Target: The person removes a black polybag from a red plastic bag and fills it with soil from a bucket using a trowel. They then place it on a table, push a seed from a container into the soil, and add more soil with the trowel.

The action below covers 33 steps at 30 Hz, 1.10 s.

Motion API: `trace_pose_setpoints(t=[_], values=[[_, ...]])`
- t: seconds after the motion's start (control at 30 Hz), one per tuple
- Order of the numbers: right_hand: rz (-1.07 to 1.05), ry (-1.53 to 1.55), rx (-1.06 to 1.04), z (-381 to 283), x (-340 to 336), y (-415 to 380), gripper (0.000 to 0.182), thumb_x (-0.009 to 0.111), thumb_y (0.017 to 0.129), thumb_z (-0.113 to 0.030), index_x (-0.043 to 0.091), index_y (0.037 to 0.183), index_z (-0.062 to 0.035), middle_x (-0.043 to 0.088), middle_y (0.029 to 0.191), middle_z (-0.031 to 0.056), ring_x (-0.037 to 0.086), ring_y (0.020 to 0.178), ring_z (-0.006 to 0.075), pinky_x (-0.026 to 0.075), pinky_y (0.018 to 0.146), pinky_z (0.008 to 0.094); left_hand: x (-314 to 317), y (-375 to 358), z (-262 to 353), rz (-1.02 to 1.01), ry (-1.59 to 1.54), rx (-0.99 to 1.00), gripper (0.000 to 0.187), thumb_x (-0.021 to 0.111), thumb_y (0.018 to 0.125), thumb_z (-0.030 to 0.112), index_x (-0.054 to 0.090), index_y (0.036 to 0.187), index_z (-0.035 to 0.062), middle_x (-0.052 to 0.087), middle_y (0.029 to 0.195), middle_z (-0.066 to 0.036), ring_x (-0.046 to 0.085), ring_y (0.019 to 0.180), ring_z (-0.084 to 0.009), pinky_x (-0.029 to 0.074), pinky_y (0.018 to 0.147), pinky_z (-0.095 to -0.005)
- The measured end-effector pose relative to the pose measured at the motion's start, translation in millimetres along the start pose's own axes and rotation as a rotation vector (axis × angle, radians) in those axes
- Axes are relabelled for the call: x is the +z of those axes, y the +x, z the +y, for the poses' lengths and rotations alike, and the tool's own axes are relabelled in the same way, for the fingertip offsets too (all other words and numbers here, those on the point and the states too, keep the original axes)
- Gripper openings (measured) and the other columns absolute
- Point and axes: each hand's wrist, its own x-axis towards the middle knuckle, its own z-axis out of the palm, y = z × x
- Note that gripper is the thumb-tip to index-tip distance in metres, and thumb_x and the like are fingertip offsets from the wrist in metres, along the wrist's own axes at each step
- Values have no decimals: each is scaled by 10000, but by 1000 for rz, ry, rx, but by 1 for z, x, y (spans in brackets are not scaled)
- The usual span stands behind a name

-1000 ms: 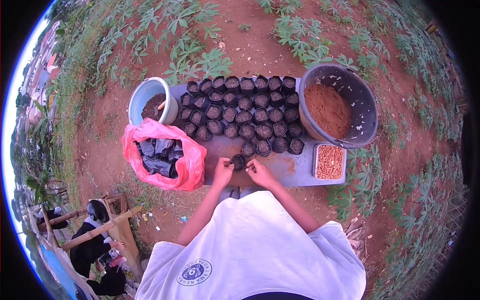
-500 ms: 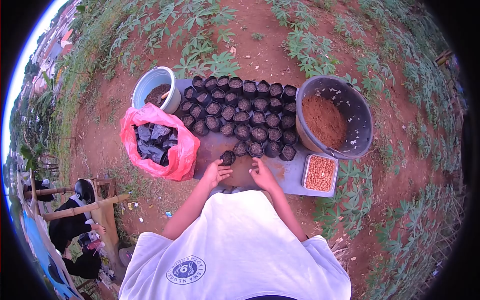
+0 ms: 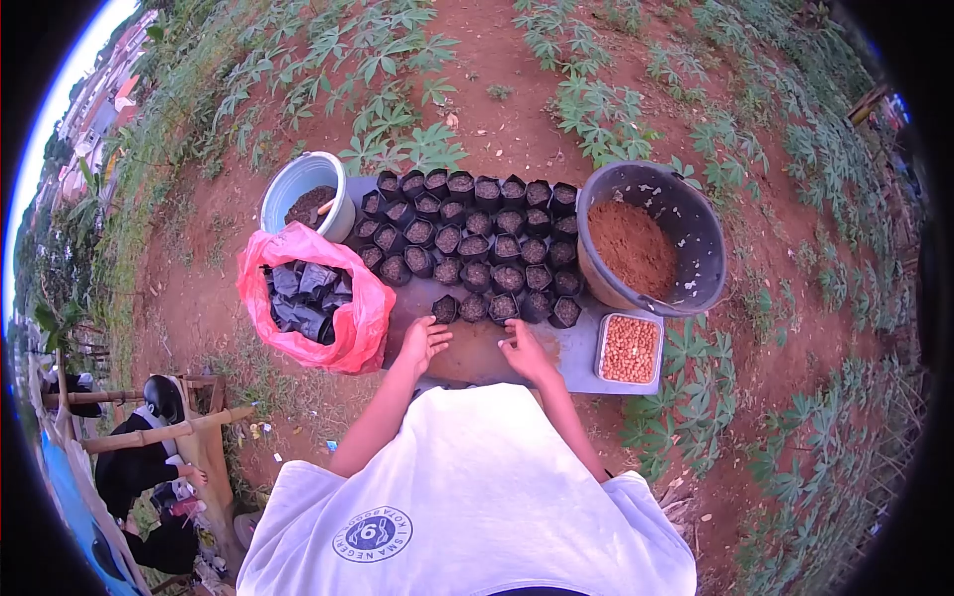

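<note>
The left hand (image 3: 425,343) was empty, its fingers spread, just beside the leftmost black soil-filled bag (image 3: 444,309), which stood at the end of the front row on the bench (image 3: 578,372). The right hand (image 3: 527,353), empty too with fingers loosely parted, was near the third bag (image 3: 503,308); whether they touched could not be told. A pink plastic bag (image 3: 364,343) stood left, a seed-filled tray (image 3: 598,350) right
</note>
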Motion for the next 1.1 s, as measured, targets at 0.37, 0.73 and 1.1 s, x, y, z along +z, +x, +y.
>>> trace_pose_setpoints(t=[0.37, 0.73, 1.1], values=[[14, 22, 17, 4, 7, -12, 580, 608, 911, -143, 373, 1426, -16, 540, 1332, 197, 643, 1063, 241, 483, 957, 359, 4, 6, 17, -62, 85, 29, 498, 468, 983, 339, 372, 1374, 46, 454, 1421, -213, 597, 1134, -311, 507, 870, -411], [-32, 54, 13, 6, 17, -27, 505, 605, 921, -156, 450, 1386, -36, 599, 1269, 172, 641, 1052, 259, 497, 933, 365, 2, -20, 8, -70, 505, 30, 399, 486, 993, 324, 500, 1288, 55, 636, 1183, -132, 653, 964, -220, 506, 807, -363], [41, 143, -97, 12, 15, -40, 402, 563, 932, -71, 572, 1333, -103, 659, 1101, 122, 638, 960, 193, 513, 853, 309, -18, -66, 19, -113, 763, 107, 288, 497, 978, 249, 561, 1177, 51, 663, 1025, -61, 637, 865, -158, 488, 744, -309]])
